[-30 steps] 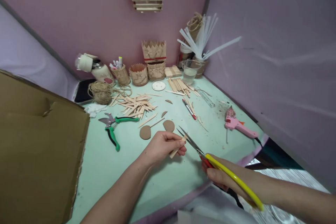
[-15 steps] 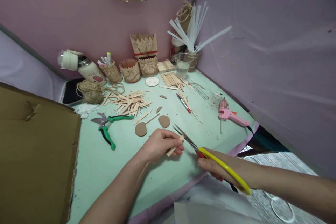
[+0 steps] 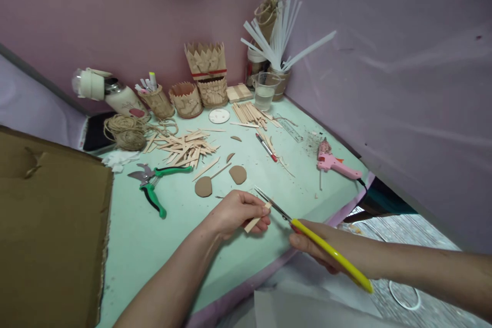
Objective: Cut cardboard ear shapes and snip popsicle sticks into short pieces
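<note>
My left hand (image 3: 246, 213) pinches a short, flat wooden craft stick (image 3: 251, 224) between thumb and fingers. My right hand (image 3: 317, 246) is wrapped round scissors (image 3: 331, 252) with a yellow handle. Their blades (image 3: 277, 207) are nearly together and lie at the upper end of the stick; whether they touch it I cannot tell. Just beyond my left hand lie two roundish brown cardboard pieces (image 3: 238, 175), one with a thin stick beside it. A pile of pointed wooden stick pieces (image 3: 190, 147) is spread farther back on the table.
Green-handled pruning shears (image 3: 150, 182) lie on the left, near a large cardboard sheet (image 3: 54, 236). At the right is a pink glue gun (image 3: 338, 165). Along the back stand a twine ball (image 3: 128, 132), decorated stick pots (image 3: 186, 100), a water cup (image 3: 264, 93) and white glue sticks (image 3: 282, 36).
The scissor blades have closed together, and the stick tip that stuck out past them no longer shows there. The view has shifted slightly. Both hands keep their grips.
</note>
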`<state>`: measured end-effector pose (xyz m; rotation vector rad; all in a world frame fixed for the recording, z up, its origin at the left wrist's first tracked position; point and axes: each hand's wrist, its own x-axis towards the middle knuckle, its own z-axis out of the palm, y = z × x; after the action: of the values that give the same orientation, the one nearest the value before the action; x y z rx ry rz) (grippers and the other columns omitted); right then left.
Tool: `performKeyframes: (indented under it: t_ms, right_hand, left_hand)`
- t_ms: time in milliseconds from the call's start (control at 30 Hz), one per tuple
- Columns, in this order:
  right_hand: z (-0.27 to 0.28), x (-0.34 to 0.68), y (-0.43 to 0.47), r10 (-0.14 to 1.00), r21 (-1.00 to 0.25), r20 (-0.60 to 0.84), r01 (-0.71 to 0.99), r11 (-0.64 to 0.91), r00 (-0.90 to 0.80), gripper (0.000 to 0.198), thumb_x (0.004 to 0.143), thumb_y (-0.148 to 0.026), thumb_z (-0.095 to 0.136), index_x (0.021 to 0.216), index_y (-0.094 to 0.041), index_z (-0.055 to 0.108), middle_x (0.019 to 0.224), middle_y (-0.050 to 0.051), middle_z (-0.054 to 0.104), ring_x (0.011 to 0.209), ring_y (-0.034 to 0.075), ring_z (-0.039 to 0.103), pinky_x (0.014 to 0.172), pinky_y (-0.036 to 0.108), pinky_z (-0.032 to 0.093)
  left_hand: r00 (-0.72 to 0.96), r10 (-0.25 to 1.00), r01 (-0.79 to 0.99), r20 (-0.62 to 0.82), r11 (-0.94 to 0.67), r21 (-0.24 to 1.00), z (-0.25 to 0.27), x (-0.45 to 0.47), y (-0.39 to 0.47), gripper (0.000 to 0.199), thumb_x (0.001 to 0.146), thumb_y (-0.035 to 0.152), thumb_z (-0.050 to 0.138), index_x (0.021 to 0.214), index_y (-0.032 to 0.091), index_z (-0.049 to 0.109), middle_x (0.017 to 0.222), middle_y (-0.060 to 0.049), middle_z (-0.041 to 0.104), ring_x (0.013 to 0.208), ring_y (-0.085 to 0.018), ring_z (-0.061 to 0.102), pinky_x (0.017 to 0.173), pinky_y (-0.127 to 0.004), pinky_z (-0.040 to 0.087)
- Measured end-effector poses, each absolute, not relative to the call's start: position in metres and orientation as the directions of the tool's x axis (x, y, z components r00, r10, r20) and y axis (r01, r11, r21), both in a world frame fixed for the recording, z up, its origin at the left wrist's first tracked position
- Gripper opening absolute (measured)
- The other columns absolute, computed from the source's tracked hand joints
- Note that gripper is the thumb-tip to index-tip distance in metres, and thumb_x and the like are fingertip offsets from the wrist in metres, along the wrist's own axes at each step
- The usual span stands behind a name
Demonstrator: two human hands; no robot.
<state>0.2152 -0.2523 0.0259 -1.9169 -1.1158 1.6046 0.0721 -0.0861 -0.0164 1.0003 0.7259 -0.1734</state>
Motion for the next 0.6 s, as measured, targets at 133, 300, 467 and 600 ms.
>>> performKeyframes:
  t_ms: [133, 300, 467, 600]
  right_hand:
    - [0.021, 0.213, -0.263, 0.691, -0.644, -0.720, 0.306, -0.701, 0.069, 0.053, 0.078, -0.076, 0.047, 0.073, -0.023, 0.043, 0.054, -0.005, 0.043, 0.045, 0.010, 0.036, 0.042, 0.025, 0.025]
    - [0.012, 0.205, -0.282, 0.671, -0.655, -0.740, 0.176, -0.735, 0.047, 0.055, 0.078, -0.079, 0.041, 0.077, -0.023, 0.043, 0.047, -0.009, 0.032, 0.038, 0.008, 0.028, 0.039, 0.025, 0.021]
    - [0.013, 0.207, -0.282, 0.638, -0.636, -0.769, 0.064, -0.769, 0.031, 0.058, 0.076, -0.081, 0.041, 0.075, -0.023, 0.039, 0.053, -0.009, 0.034, 0.040, 0.007, 0.029, 0.037, 0.022, 0.022]
    - [0.015, 0.217, -0.266, 0.760, -0.764, -0.643, -0.004, -0.646, 0.091, 0.055, 0.083, -0.075, 0.037, 0.069, -0.022, 0.037, 0.051, -0.008, 0.033, 0.043, 0.007, 0.028, 0.039, 0.020, 0.023]
  left_hand:
    - [0.758, 0.131, 0.478, -0.639, 0.555, 0.680, -0.020, 0.075, -0.091, 0.038, 0.055, 0.039, 0.084, 0.074, 0.009, 0.071, 0.063, -0.007, 0.068, 0.054, -0.012, 0.062, 0.056, -0.026, 0.051]
    - [0.745, 0.076, 0.520, -0.662, 0.557, 0.648, -0.021, 0.078, -0.097, 0.040, 0.051, 0.040, 0.086, 0.071, 0.008, 0.070, 0.062, -0.008, 0.068, 0.054, -0.014, 0.063, 0.056, -0.027, 0.051]
    - [0.779, 0.108, 0.482, -0.618, 0.528, 0.699, -0.020, 0.077, -0.096, 0.044, 0.053, 0.044, 0.085, 0.074, 0.009, 0.069, 0.065, -0.008, 0.069, 0.058, -0.016, 0.065, 0.060, -0.029, 0.051]
    - [0.823, 0.235, 0.360, -0.517, 0.488, 0.795, -0.018, 0.072, -0.084, 0.040, 0.062, 0.044, 0.081, 0.079, 0.011, 0.067, 0.072, -0.009, 0.070, 0.066, -0.017, 0.067, 0.060, -0.027, 0.049]
